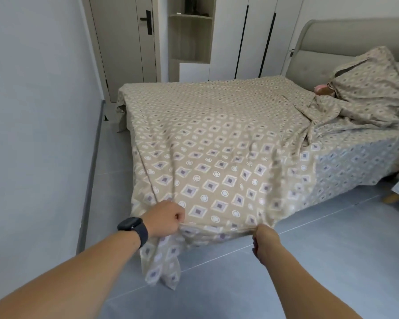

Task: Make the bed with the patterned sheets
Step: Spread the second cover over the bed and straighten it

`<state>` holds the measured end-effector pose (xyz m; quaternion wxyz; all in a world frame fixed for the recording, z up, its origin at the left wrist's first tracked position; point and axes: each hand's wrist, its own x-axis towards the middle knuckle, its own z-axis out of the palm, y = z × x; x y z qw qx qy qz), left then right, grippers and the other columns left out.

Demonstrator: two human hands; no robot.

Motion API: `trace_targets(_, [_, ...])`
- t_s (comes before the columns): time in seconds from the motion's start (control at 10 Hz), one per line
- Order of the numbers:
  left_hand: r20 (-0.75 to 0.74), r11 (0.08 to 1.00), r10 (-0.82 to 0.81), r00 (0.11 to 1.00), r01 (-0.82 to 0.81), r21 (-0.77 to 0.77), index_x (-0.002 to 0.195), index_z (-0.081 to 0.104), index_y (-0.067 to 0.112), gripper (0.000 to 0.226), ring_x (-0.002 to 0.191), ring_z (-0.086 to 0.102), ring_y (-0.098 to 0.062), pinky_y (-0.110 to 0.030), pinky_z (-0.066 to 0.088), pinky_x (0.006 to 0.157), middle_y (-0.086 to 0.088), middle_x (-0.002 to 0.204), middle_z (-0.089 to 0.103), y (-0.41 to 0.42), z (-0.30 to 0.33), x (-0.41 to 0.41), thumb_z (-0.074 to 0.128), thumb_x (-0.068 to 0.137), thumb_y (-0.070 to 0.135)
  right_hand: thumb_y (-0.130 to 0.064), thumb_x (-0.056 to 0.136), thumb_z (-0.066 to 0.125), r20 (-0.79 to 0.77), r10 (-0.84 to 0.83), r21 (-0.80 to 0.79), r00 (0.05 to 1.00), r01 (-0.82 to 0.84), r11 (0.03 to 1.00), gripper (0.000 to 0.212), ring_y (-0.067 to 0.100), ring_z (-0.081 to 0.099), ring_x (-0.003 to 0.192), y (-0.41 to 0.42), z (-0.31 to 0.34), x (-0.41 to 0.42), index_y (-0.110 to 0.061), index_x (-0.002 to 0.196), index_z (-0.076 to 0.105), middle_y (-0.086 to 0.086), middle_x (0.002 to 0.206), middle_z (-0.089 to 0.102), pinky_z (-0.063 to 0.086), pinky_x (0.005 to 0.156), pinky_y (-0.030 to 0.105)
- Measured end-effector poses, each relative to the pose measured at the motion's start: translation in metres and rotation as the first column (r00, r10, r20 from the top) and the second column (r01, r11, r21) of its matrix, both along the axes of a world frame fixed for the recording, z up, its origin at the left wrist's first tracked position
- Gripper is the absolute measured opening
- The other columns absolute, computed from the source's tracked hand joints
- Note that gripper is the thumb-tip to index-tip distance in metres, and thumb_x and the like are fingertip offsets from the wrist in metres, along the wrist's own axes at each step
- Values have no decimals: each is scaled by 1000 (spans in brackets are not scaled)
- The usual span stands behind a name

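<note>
Fingers of the left hand (165,218) curling tight into a fist around the near edge of the patterned sheet (217,143), thumb tucked against the gathered cloth. Fingers of the right hand (264,238) pinching a bunched fold of that same edge, knuckles turned down. Wearing a dark watch (134,229) on the left wrist. Reaching forward with 2 bare forearms from the bottom of the view, hands well apart along the hem.

Stretching taut between the 2 grips, with creases fanning away from each hand. Hanging in a loose corner below the left fist, down toward the grey floor (309,261). Spreading over most of the bed (366,162), draping over the far-left corner and the right side. Lying crumpled near the head end, just beside a pillow (369,79) in matching print. Leaning of that pillow against the padded grey headboard (346,40). Showing something small and pink (320,88) at the pillow's left edge, too unclear to name.

Standing beyond the bed: a pale door (124,42) with a black handle, open shelves (190,35), and white wardrobe doors (253,35).
</note>
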<state>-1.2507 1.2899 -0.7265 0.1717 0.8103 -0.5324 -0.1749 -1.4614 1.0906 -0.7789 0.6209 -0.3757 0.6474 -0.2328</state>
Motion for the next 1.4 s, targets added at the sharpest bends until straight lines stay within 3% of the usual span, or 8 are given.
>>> trace_targets(0.3, [99, 995, 63, 993, -55, -84, 106, 65, 30, 19, 103, 56, -12, -36, 48, 93, 11, 115, 57, -3, -11, 7, 56, 92, 20, -16, 92, 57, -256, -58, -348, 965, -36, 937, 45, 41, 43, 125, 22, 15, 26, -14, 133, 38, 16, 143, 32, 37, 93, 41])
trace_targets(0.4, [-73, 782, 496, 865, -482, -395, 123, 59, 24, 34, 103, 56, -23, -38, 49, 95, -1, 131, 48, -2, -17, 30, 64, 90, 17, -16, 91, 62, -224, 45, -434, 974, -141, 890, 48, 42, 39, 124, 34, 17, 39, -13, 132, 37, 17, 143, 31, 40, 92, 42])
trace_targets(0.5, [-499, 537, 658, 563, -816, -213, 137, 44, 18, 48, 100, 53, -25, -41, 49, 98, -5, 135, 44, 7, -32, 56, 62, 92, 24, -16, 90, 64, -203, 145, -520, 968, -232, 822, 49, 40, 42, 119, 53, 23, 49, -15, 131, 37, 15, 141, 30, 41, 94, 44])
trace_targets(0.6, [-590, 618, 606, 533, -782, -72, 145, 38, 18, 56, 110, 59, -29, -46, 53, 97, -1, 131, 53, 17, -50, 73, 59, 96, 38, -14, 90, 63, -146, 231, -573, 962, -273, 773, 45, 36, 47, 114, 71, 28, 55, -18, 126, 36, 8, 135, 28, 42, 88, 41])
trace_targets(0.9, [-455, 552, 689, 565, -815, -175, 94, 61, 12, 15, 86, 57, -27, -31, 41, 75, -3, 88, 62, 10, -49, 87, 55, 100, 25, -12, 95, 57, -212, 577, -648, 789, -555, 521, 29, 6, 52, 89, 99, 34, 68, -22, 119, 45, -2, 122, 45, 40, 75, 30])
trace_targets(1.1, [-524, 276, 801, 288, -956, -103, 120, 59, -2, 37, 108, 61, -41, -40, 47, 83, -20, 120, 64, 23, -46, 92, 50, 99, 27, -22, 98, 51, -494, 724, -601, 482, -791, 116, 17, 9, 60, 79, 97, 41, 67, -31, 107, 62, -16, 100, 62, 51, 73, 29])
trace_targets(1.3, [-667, 377, 721, 188, -914, 150, 105, 64, -1, 30, 126, 57, -41, -50, 50, 105, -26, 129, 62, 20, -98, 115, 47, 98, 23, -23, 99, 50, -529, 717, -593, 453, -802, 69, 18, 7, 60, 80, 90, 40, 58, -33, 109, 61, -17, 103, 59, 45, 72, 26])
trace_targets(1.4, [-725, 279, 688, 21, -930, 238, 79, 50, 9, 25, 86, 65, -34, -44, 59, 67, -12, 82, 57, 35, -55, 79, 45, 104, 13, -24, 100, 50, -535, 719, -585, 443, -808, 63, 19, 4, 59, 81, 86, 41, 56, -31, 112, 63, -19, 106, 59, 47, 76, 26])
